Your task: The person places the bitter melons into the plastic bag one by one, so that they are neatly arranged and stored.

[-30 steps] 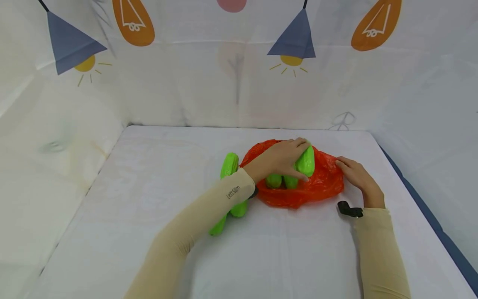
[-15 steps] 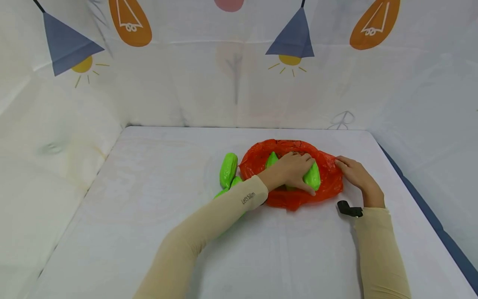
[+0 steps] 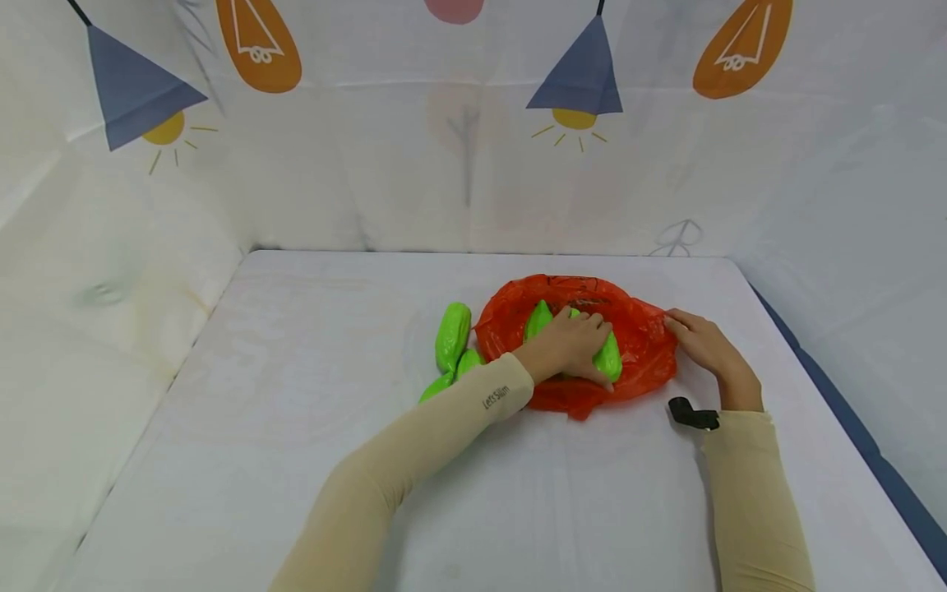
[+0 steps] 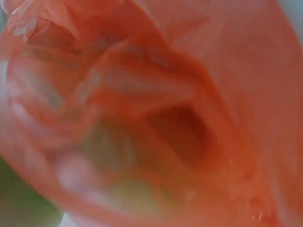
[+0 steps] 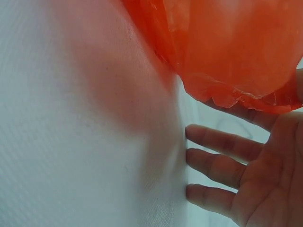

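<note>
A red plastic bag (image 3: 642,325) lies with its mouth spread wide on the table. My left hand (image 3: 565,345) reaches into it from the left, fingers curled over a glossy, elongated bright green piece (image 3: 608,359). Another green piece (image 3: 538,319) shows inside the bag beside that hand. My right hand (image 3: 703,345) pinches the bag's right edge between thumb and index finger. In the right wrist view its other fingers (image 5: 213,164) stretch out below the bag. The left wrist view is filled by blurred red film, with green showing dimly through it.
More glossy green pieces (image 3: 453,337) lie just left of the bag, partly hidden by my left sleeve (image 3: 444,444). A white cloth covers the table (image 3: 333,329). A white printed curtain (image 3: 370,181) stands behind it. A black wrist mount (image 3: 691,413) juts from my right wrist.
My left hand has brought the green piece from the bag's back rim down into its mouth, then slightly left. My right hand keeps its hold on the edge.
</note>
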Demonstrator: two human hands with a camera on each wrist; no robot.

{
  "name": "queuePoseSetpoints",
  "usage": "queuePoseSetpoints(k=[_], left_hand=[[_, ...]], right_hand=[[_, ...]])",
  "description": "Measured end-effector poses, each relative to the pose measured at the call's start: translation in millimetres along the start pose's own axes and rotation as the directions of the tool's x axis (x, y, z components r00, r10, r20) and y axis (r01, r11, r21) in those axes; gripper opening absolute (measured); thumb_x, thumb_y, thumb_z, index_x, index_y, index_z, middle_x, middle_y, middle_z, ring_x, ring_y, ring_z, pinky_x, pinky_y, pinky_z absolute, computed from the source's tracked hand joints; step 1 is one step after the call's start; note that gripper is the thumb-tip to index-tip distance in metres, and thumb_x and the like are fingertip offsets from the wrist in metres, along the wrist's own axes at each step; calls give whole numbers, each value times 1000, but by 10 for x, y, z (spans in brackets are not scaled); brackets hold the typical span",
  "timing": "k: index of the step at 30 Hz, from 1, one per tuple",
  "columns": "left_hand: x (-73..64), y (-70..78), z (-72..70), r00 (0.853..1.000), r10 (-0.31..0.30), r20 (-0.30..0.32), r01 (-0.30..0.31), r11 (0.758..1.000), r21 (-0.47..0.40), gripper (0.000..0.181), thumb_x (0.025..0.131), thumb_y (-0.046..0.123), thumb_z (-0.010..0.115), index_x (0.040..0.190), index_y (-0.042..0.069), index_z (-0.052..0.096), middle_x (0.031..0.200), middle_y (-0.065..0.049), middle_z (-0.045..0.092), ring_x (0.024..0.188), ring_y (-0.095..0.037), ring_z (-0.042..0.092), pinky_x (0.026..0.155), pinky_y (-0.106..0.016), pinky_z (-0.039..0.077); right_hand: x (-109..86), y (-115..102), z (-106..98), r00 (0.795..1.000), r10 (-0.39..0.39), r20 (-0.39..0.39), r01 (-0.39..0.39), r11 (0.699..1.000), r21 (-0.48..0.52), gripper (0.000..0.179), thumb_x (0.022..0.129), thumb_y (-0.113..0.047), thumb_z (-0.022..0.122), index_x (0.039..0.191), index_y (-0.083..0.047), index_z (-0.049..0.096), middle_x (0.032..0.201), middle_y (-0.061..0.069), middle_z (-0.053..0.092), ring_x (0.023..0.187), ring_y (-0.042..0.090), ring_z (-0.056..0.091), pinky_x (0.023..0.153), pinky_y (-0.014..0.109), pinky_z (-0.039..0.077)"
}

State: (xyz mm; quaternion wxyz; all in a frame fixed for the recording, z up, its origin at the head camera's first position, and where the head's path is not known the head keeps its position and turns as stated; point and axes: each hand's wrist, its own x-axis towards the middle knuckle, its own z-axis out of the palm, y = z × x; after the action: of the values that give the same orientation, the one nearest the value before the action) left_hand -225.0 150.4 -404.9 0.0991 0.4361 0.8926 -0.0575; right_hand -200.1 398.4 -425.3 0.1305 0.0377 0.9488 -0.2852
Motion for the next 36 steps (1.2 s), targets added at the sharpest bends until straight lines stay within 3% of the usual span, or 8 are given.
queuePoseSetpoints(k=[5, 12, 36], left_hand=[[1, 25, 19, 1000, 0, -3, 0, 1000, 10, 100, 76, 80, 56, 152, 19, 33, 144, 4, 44, 132, -13, 44, 116, -41, 30], [-17, 25, 11, 999, -4, 37, 3, 1000, 2, 101, 80, 80, 50, 157, 19, 24, 161, 2, 26, 146, -13, 31, 121, -42, 22], [-51, -42, 17, 1000, 3, 26, -3, 1000, -8, 102, 81, 80, 48, 157, 17, 22, 162, 3, 25, 148, -12, 26, 122, -44, 20]], right_hand=[[-4, -8, 2, 1000, 3, 0, -3, 1000, 0, 61, 106, -40, 21, 144, 4, 38, 145, 31, 40, 130, 48, 36, 107, 70, 30], [1, -3, -1, 1000, 6, 2, -6, 1000, -2, 61, 106, -40, 22, 145, 4, 38, 144, 31, 40, 131, 48, 36, 107, 70, 30], [7, 0, 16, 1000, 4, 1, -4, 1000, -2, 61, 106, -42, 23, 145, 3, 39, 144, 30, 41, 131, 48, 36, 106, 71, 31]])
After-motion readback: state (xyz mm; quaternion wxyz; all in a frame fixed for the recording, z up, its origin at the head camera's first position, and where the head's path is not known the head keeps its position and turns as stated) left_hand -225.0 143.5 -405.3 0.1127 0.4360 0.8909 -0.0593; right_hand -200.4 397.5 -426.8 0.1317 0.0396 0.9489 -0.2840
